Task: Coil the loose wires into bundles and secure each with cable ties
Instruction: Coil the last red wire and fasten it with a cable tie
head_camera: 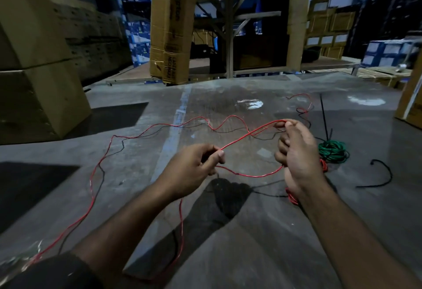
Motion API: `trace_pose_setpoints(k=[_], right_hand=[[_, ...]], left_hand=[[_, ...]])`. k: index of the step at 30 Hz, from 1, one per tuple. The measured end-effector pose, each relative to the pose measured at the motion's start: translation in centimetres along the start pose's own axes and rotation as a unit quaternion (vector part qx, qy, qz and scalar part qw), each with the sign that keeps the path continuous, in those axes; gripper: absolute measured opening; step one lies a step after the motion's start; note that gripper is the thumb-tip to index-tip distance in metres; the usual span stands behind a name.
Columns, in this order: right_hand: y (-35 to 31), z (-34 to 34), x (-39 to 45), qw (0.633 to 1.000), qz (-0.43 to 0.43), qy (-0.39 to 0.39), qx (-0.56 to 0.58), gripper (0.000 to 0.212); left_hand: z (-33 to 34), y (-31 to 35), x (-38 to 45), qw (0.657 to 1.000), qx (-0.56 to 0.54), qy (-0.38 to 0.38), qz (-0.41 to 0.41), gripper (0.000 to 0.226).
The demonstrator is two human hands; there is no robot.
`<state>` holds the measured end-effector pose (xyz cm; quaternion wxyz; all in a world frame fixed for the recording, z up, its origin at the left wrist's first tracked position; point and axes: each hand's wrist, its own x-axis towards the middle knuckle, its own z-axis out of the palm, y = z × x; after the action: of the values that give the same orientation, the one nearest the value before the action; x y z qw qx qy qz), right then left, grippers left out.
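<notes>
Left hand (194,167): thumb and forefinger pinched on the red wire (249,134), remaining fingers curled loosely. Right hand (296,151): fingertips (288,124) closed on the same wire at the top of a forming loop, lower part of the loop gathered in the palm; exact number of turns held there not discernible.

Between the two pinches: one taut red span above, one slack arc below. Beyond the left fingers: long tail of red wire snaking across the concrete floor (228,243), twinned with a thin black wire (102,174) lying close beside it, crossing in places.

Likely faults: black wire dragged into the coil where the two cross; kinks from the wavy slack tightening under pull; loop slipping from the right fingertips, probably collapsing the bundle.

Just right of the right hand: green coiled bundle (332,151) on the floor, near enough to snag. Farther right: loose black cable piece (380,174); beyond, a straight black cable tie (324,117).

Open floor ahead and below the hands; cardboard boxes (38,78) well apart at left, racking far ahead.
</notes>
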<state>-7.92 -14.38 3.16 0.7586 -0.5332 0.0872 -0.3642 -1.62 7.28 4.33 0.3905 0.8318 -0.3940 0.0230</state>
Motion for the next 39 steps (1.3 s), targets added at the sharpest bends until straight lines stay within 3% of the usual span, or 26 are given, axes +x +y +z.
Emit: trace_pose_setpoints(k=[2,4,8,11,14,15,16,18,20,22,26,29,31,34,36,39], right_hand=[[0.1,-0.5,0.4,1.0,-0.002,0.011,-0.007,0.027],[0.4,-0.8,0.5,0.999,-0.006,0.022,-0.035,0.026],[1.0,-0.8,0.5,0.996,-0.002,0.032,-0.084,0.027],[1.9,-1.2,1.1,0.992,-0.009,0.036,-0.123,0.029],[2.2,-1.6,1.4,0.981,-0.046,0.063,-0.179,0.021],[2.2,-1.7,1.5,0.978,-0.057,0.08,-0.182,0.017],[2.0,-1.7,1.5,0.975,-0.066,0.095,-0.189,0.013],[2.1,-1.7,1.4,0.966,-0.08,0.114,-0.218,0.013],[2.3,-1.7,1.5,0.958,-0.083,0.124,-0.245,0.021],[2.5,-1.7,1.6,0.952,-0.083,0.128,-0.267,0.027],[2.9,-2.3,1.7,0.944,-0.072,0.112,-0.303,0.036],[3.4,-2.1,1.2,0.922,-0.093,0.067,-0.37,0.039],[3.8,-1.2,0.1,0.884,-0.105,-0.006,-0.456,0.035],[5.1,0.2,-2.2,0.795,-0.098,-0.202,-0.563,0.027],[5.5,1.1,-3.7,0.76,-0.098,-0.324,-0.554,0.023],[5.4,1.8,-4.6,0.736,-0.141,-0.403,-0.525,0.02]], left_hand=[[0.0,0.1,-0.5,0.995,0.084,0.054,0.025,0.04],[0.0,0.1,-0.7,0.989,0.102,0.091,0.049,0.04],[-0.3,1.0,-0.8,0.993,-0.048,0.095,0.05,0.025],[-0.9,2.4,-0.5,0.986,-0.12,0.098,0.057,0.035],[-1.6,3.5,-0.3,0.976,-0.214,0.031,-0.002,0.038],[-1.8,3.7,-0.4,0.955,-0.295,-0.009,-0.033,0.034],[-2.0,3.9,-0.7,0.913,-0.4,-0.05,-0.065,0.029],[-2.1,4.1,-0.9,0.781,-0.604,-0.127,-0.094,0.016],[-2.0,4.2,-1.0,0.676,-0.712,-0.17,-0.082,0.022],[-2.2,4.3,-1.0,0.63,-0.756,-0.164,-0.066,0.03],[-2.4,4.3,-0.4,0.667,-0.741,-0.033,-0.075,0.031],[-2.6,4.2,-0.2,0.664,-0.742,0.037,-0.08,0.035],[-3.1,4.2,0.1,0.649,-0.756,0.061,-0.064,0.034],[-4.5,4.3,1.4,0.617,-0.781,0.095,-0.012,0.03],[-5.0,4.2,2.4,0.658,-0.742,0.126,0.021,0.028],[-4.5,2.9,4.0,0.766,-0.624,0.146,0.045,0.032]])
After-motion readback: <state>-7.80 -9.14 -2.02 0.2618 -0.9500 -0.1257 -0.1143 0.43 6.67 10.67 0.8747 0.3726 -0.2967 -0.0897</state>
